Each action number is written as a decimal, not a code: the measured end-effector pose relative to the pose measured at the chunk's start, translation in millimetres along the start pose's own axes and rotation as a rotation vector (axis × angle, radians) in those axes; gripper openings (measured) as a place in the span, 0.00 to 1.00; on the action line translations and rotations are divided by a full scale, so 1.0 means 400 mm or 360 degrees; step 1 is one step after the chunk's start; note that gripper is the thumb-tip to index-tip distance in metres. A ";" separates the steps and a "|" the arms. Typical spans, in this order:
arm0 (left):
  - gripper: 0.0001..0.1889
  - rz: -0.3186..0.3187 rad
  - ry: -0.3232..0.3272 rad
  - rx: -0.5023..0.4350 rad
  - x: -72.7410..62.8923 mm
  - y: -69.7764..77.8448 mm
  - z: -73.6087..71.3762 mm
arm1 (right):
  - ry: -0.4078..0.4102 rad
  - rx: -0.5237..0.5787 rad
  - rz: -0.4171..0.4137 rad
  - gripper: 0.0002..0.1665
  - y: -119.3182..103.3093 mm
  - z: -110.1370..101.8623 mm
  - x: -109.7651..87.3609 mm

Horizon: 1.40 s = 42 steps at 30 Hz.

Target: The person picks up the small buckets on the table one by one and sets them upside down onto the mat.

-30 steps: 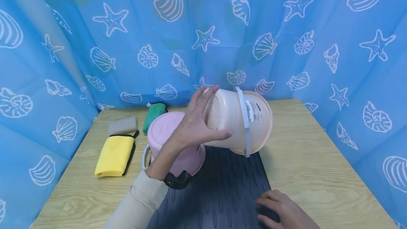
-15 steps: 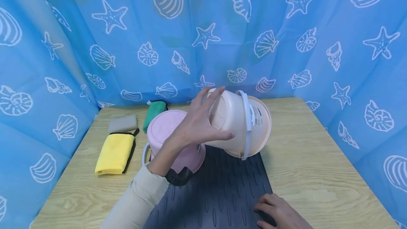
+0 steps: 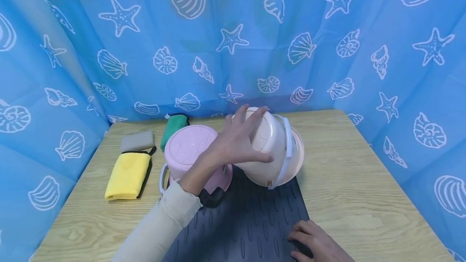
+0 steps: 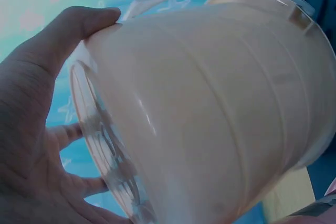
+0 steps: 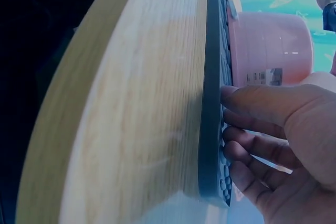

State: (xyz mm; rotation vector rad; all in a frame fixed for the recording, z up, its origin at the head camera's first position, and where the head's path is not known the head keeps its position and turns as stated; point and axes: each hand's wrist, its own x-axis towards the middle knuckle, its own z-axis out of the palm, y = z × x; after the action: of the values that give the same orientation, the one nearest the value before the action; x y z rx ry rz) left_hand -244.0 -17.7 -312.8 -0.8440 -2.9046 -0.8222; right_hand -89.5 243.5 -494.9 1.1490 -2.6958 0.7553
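Note:
My left hand (image 3: 242, 144) holds a peach bucket (image 3: 267, 165) by its base, thumb on one side and fingers spread over the other. The bucket is tipped mostly upside down, with its wide rim low over the dark mat and its pale handle hanging across the side. In the left wrist view the bucket wall (image 4: 199, 108) fills most of the picture. My right hand (image 3: 316, 241) rests at the right edge of the ridged dark mat (image 3: 251, 229), fingers loosely bent. The right wrist view has its fingertips (image 5: 236, 150) touching the mat.
Left of the peach bucket, a pink bucket (image 3: 189, 148) stands upside down on the mat. Further left lie a yellow cloth (image 3: 127, 175), a grey sponge-like block (image 3: 137, 140) and a green cloth (image 3: 174, 128). A blue shell-print curtain (image 3: 233, 72) surrounds the wooden table (image 3: 356, 189).
The peach bucket has turned, its rim swinging downward and towards me while its base stays up in my left hand. My right hand stays at the mat edge.

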 end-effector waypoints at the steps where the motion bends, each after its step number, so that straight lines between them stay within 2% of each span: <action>1: 0.60 -0.0015 -0.0019 0.0018 0.002 0.003 0.003 | 0.0005 -0.0002 0.0001 0.11 -0.001 0.000 0.000; 6: 0.61 -0.0081 -0.0096 0.0069 0.012 0.016 0.016 | 0.0003 0.0012 0.0052 0.11 -0.006 0.000 -0.001; 15: 0.60 -0.0135 -0.0194 0.0081 0.023 0.017 0.025 | -0.0129 0.0073 0.0213 0.10 -0.015 -0.008 0.007; 24: 0.60 -0.0208 -0.0273 0.0124 0.031 0.032 0.029 | -0.0140 0.0055 0.0238 0.10 -0.019 -0.007 0.009; 35: 0.60 -0.0302 -0.0365 0.0189 0.048 0.055 0.028 | -0.0036 0.0042 0.0095 0.11 -0.009 0.010 0.007; 42: 0.60 -0.0344 -0.0411 0.0252 0.055 0.061 0.030 | 0.0009 0.0030 0.0072 0.11 -0.010 0.012 0.007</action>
State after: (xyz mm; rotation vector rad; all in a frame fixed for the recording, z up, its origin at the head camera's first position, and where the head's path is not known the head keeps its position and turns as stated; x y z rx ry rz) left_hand -248.9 16.6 -308.2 -0.6769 -3.2790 -0.5142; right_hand -88.4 237.2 -496.7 1.0918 -2.7239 0.7912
